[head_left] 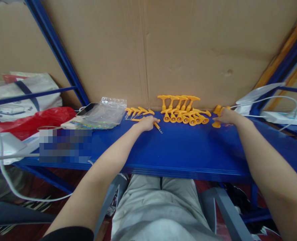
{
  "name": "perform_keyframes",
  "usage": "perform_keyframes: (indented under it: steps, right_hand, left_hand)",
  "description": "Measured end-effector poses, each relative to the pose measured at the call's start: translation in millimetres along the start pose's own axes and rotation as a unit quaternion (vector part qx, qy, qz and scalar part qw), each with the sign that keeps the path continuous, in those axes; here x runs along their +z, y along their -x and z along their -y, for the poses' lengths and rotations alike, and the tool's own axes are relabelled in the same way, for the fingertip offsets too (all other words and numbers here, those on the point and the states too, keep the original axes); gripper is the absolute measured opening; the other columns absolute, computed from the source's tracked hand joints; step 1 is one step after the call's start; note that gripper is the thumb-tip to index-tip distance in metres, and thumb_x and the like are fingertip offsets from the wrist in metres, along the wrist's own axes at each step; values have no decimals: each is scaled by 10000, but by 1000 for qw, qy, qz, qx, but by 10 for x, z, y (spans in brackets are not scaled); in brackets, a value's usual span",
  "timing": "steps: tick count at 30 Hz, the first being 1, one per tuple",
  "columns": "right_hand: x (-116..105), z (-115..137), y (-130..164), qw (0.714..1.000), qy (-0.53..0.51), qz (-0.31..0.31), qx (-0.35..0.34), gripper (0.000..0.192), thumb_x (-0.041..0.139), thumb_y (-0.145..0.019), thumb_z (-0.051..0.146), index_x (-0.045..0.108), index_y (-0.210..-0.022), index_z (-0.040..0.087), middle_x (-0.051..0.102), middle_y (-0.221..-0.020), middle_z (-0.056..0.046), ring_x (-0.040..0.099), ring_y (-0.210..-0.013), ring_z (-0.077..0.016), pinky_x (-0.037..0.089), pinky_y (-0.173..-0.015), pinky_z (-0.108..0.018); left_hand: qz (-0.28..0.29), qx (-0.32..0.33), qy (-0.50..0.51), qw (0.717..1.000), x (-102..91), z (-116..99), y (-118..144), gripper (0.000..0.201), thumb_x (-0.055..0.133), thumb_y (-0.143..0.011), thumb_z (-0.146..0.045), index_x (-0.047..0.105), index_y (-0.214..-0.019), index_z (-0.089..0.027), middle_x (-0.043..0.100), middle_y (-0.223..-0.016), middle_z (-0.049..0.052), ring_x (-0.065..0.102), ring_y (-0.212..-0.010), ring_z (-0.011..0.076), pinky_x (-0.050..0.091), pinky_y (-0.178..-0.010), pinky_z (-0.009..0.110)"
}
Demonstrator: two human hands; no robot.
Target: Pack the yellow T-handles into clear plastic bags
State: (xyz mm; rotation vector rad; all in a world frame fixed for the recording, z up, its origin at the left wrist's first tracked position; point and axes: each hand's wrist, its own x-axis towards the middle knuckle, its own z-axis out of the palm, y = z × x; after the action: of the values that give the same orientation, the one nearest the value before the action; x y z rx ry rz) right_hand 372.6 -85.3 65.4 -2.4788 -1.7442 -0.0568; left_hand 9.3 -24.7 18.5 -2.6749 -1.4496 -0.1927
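The left hand, just left of the wall's centre crease, has its fingers curled in and pinching a yellow corkscrew; the metal spiral sticks out past the fingertips, pointing down and to the right. The right hand, right of centre, reaches with bent fingers over some yellow pieces, which show above and below the fingertips; the hand covers part of them, so I cannot tell whether the fingers are closed on one or only touch it.

Beside and behind the left hand, a cluster of yellow handles with metal spirals lies in a row, partly hidden by that hand. Between the two hands, T-shaped yellow handles stand in a back row near the cardboard wall, and yellow bell-shaped pieces lie in front with their round mouths toward the viewer.

Left of the spirals, clear plastic bags crowd close, partly over a dark-screened device. Farther out at the left edge are a red bag, a pale tote and a looping white cable. A pixelated patch masks the table's left front. At the right of the frame, crumpled white plastic and another cable lie beyond the right hand. Everything handled rests along the back of the blue table.
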Motion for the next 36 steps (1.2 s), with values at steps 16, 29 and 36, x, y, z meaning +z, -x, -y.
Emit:
perform_keyframes:
  steps: [16, 29, 36]
  right_hand:
    - [34, 360, 232, 983, -4, 90, -157, 198, 689, -770, 318, 664, -859, 143, 665, -700, -69, 615, -641, -178, 444, -609, -269]
    - [392, 683, 197, 852, -147, -210, -457, 320, 588, -810, 218, 716, -1101, 184, 680, -1003, -111, 644, -914, -251, 528, -840, -394]
    - [446, 696, 225, 844, -158, -214, -467, 382, 550, -869, 271, 668, -1224, 198, 656, -1013, -118, 641, -932, -255, 528, -846, -407]
  left_hand:
    - [11, 0, 17, 1000, -132, -168, 92, 264, 475, -856, -168, 571, -1097, -218, 690, -1030, 58, 652, -950, 212, 491, -804, 289]
    - [-158, -1, 68, 985, -186, -285, 149, 280, 522, -863, -273, 583, -1126, -200, 716, -967, 70, 677, -935, 268, 501, -834, 382]
    - [-167, -4, 62, 984, -160, -259, 131, 299, 532, -844, -291, 622, -1110, -189, 718, -891, 70, 679, -869, 257, 505, -787, 353]
